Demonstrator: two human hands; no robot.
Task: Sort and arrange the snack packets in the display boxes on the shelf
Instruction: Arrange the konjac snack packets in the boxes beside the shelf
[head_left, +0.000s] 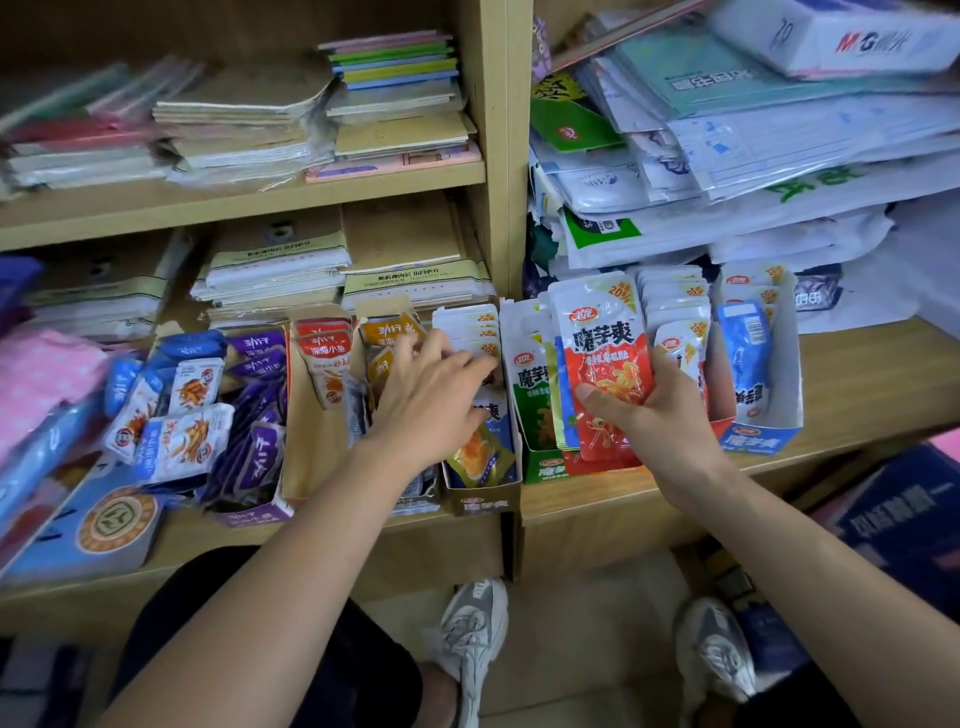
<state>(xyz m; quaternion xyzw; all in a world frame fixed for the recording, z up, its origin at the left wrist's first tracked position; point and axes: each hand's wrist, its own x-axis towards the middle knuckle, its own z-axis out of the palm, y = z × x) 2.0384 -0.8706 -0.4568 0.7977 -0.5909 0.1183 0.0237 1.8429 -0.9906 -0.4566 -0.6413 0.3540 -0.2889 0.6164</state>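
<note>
Several display boxes of snack packets stand in a row on the low shelf. My right hand (652, 410) grips a small stack of red and white packets (605, 358) upright over the red box (587, 465), with green packets (530, 395) just left of it. My left hand (431, 395) reaches with straight fingers into the brown box (483, 501) and touches the white packets (467, 325) standing at its back. A yellow packet (475, 457) lies in that box's front. A blue box (761, 434) with blue packets stands at the right.
A purple box (254, 512) of purple packets and loose blue and white packets (176, 441) lie at the left. Orange packets (324, 348) stand in a cardboard box. Stacks of notebooks and paper fill the upper shelves. My shoes (475, 634) rest on the floor below.
</note>
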